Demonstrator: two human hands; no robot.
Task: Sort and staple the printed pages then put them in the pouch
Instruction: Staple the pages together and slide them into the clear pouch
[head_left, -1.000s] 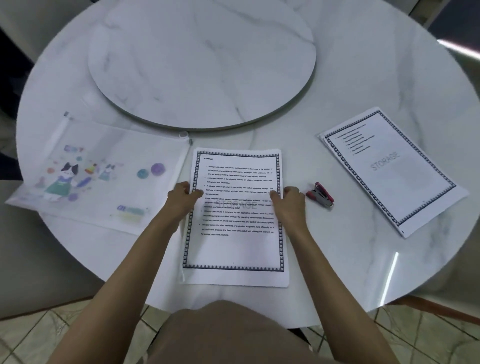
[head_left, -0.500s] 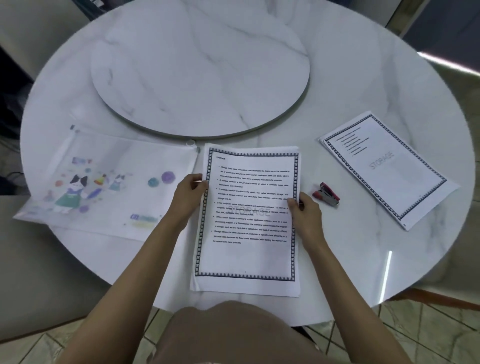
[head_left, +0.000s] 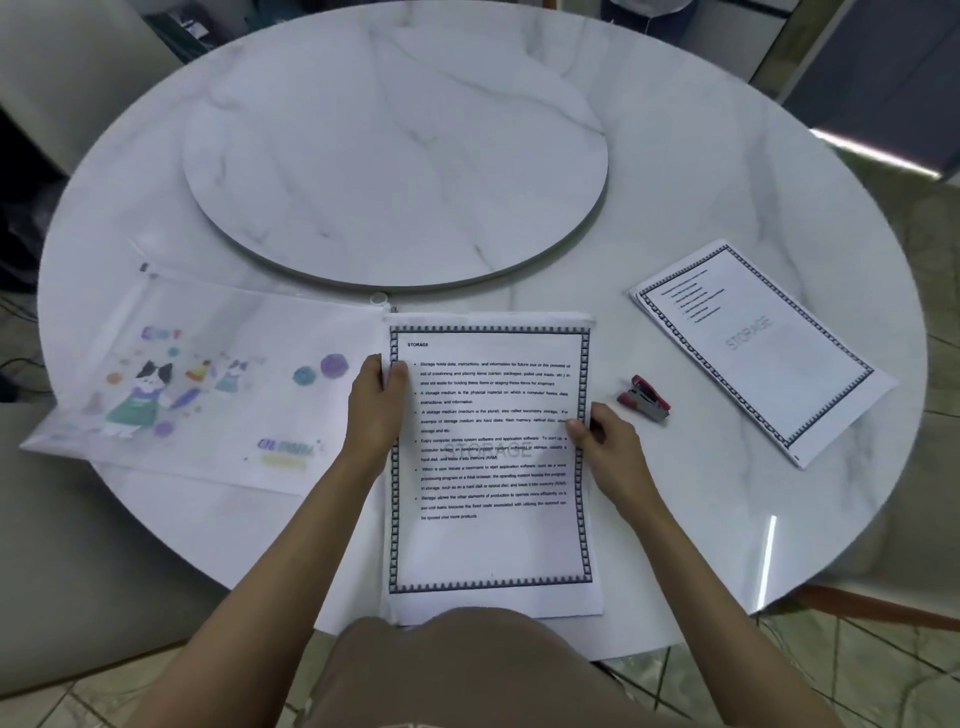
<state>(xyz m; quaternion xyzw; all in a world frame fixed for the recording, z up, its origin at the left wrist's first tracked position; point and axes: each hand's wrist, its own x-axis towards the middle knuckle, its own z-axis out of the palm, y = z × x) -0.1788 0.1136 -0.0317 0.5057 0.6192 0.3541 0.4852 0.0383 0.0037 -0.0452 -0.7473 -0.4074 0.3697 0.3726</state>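
White printed pages (head_left: 491, 467) sit pinched at both side edges, left hand (head_left: 375, 410) and right hand (head_left: 605, 441) each clamped in grip.

Bare forearms and hands (head_left: 374, 410), no sleeves; plain tan garment (head_left: 467, 670) below.
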